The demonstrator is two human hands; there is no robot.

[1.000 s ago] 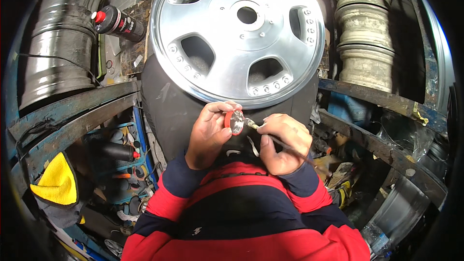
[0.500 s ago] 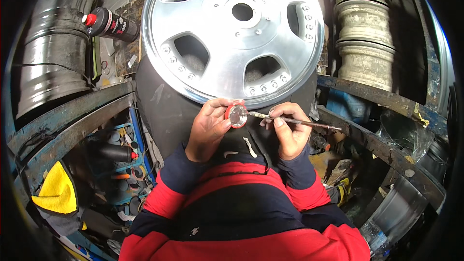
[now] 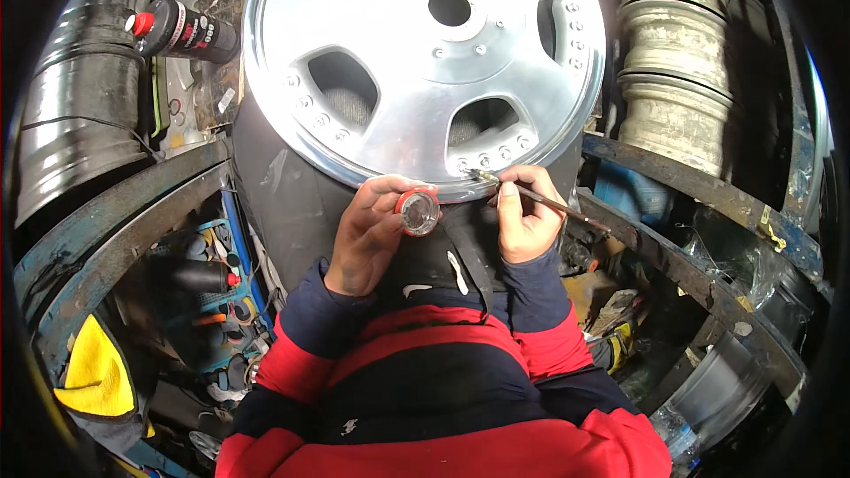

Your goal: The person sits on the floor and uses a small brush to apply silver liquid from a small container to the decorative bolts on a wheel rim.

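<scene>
A polished silver wheel rim [image 3: 407,115] lies face up in front of me, with several bolts along its window edges. In my left hand [image 3: 365,235] is a small round red cap [image 3: 418,212], tilted so its greyish inside shows. My right hand [image 3: 529,217] pinches a thin dark paintbrush [image 3: 567,210] by the handle near its head. The brush tip reaches the rim's lower lip, close to the bolts below the lower right window. Whether the bristles touch the metal I cannot tell.
A black bottle with a red cap [image 3: 186,30] lies at the upper left. Stacked dull wheel barrels [image 3: 677,62] stand at the right, shinier barrels [image 3: 84,124] at the left. Metal frame bars [image 3: 124,204] flank me. A yellow cloth [image 3: 97,372] and a blue basket [image 3: 217,301] sit lower left.
The brush has left the red cap and moved up and right to the rim's lower edge. The left hand with the cap has shifted slightly left.
</scene>
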